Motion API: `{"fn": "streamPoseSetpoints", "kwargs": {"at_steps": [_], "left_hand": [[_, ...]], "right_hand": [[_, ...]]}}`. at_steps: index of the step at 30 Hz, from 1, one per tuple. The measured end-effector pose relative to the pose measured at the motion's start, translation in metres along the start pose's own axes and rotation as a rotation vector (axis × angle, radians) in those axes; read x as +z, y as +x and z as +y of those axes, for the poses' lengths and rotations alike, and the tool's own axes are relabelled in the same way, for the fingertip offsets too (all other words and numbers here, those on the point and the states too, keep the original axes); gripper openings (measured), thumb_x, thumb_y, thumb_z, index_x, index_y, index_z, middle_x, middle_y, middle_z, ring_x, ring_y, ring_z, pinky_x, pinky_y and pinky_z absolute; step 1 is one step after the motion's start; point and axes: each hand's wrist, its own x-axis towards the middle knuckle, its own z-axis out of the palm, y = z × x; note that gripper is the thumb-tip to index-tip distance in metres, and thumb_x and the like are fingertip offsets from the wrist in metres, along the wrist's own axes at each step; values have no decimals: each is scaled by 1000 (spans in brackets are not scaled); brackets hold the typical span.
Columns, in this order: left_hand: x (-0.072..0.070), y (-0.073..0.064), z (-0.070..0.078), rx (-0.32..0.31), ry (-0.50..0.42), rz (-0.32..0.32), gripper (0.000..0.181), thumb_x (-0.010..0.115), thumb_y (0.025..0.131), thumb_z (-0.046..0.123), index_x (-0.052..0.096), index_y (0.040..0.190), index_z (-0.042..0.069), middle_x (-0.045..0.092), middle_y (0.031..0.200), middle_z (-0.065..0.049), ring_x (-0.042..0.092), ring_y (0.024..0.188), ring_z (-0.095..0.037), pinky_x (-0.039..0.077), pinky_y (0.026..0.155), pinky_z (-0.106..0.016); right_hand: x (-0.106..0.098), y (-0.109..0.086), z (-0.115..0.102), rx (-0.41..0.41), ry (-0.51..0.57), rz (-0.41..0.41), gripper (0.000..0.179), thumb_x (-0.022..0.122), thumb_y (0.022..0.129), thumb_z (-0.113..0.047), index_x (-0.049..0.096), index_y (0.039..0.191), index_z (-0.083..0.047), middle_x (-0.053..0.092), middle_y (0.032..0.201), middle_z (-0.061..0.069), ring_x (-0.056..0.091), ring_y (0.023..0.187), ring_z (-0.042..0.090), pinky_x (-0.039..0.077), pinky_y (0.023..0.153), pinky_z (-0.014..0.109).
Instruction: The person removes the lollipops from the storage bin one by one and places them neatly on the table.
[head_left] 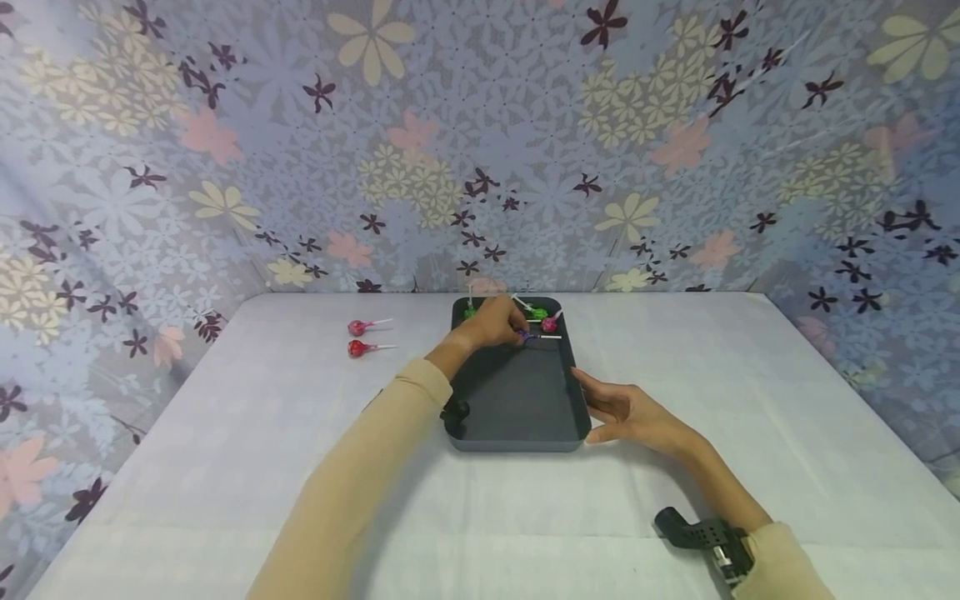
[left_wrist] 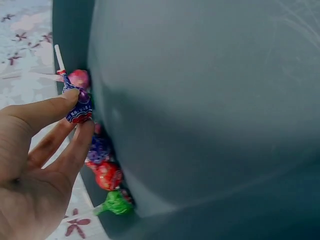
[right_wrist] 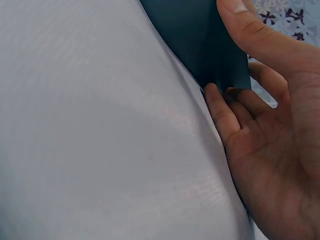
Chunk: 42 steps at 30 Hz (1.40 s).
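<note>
We're pinching the purple lollipop (left_wrist: pixel 80 112) in our left hand (head_left: pixel 497 322), holding it at the far end of the tray (head_left: pixel 517 446), stick pointing right, crosswise. Right hand (head_left: pixel 630 412) is sitting farther off, fingers loosely extended, touching the tray.

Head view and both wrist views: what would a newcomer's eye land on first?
Probably the busy floral backdrop, filling the head view's upper half. Next, the dark gray tray near mid-picture, where the left hand pinches a purple-wrapped lollipop at the far end. Two reddish lollipops also stand out, lying on the white tabletop left of the tray.
</note>
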Motion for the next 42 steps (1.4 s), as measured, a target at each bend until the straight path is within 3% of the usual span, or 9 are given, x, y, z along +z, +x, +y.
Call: {"fn": "streamPoseSetpoints", "kwargs": {"at_steps": [3,6,13,20,26,33,42], "left_hand": [[-7,-5,2,67,-19,6,23,75,83,4,75,105,-1,75,104,-11,70,97,-23,55,86,-28],[-13,-12,4,91,-47,17,23,75,83,4,75,106,-1,75,104,-12,70,96,-23,56,83,-26],[-23,-29,2,61,-173,60,24,74,85,5,74,109,0,73,109,-12,70,97,-22,57,81,-26],[-43,-51,-8,82,-149,87,27,73,87,10,73,113,3,71,115,-11,67,106,-27,55,90,-37],[-63,-76,-22,69,-182,134,26,73,87,9,73,111,0,70,116,-15,66,108,-32,56,89,-42],[-74,-99,-37,31,-151,157,25,75,85,9,74,109,0,72,111,-15,67,104,-32,56,88,-43],[-84,-122,-53,31,-183,146,27,75,84,7,73,110,-2,72,109,-15,68,103,-32,57,86,-41]], "right_hand": [[0,0,-1,-7,7,-10,90,72,84,0,14,153,4,2,161,24,8,144,43,35,107,14],[0,0,-1,-7,3,-13,90,71,85,1,13,154,4,2,161,24,9,144,43,35,107,14],[1,-1,-1,17,-2,5,91,73,84,-1,15,154,1,4,162,20,12,145,39,36,106,14],[1,-2,0,21,-8,12,91,74,83,-3,17,155,-1,4,163,18,12,145,40,36,106,14],[1,0,0,17,-8,14,91,73,84,-1,17,155,-1,5,163,19,12,145,41,36,106,13],[1,0,1,16,1,10,90,73,84,-1,17,154,2,3,163,19,11,145,41,36,106,14],[1,1,0,30,-8,26,92,75,83,-3,17,155,-2,8,162,18,14,146,36,37,105,14]]}}
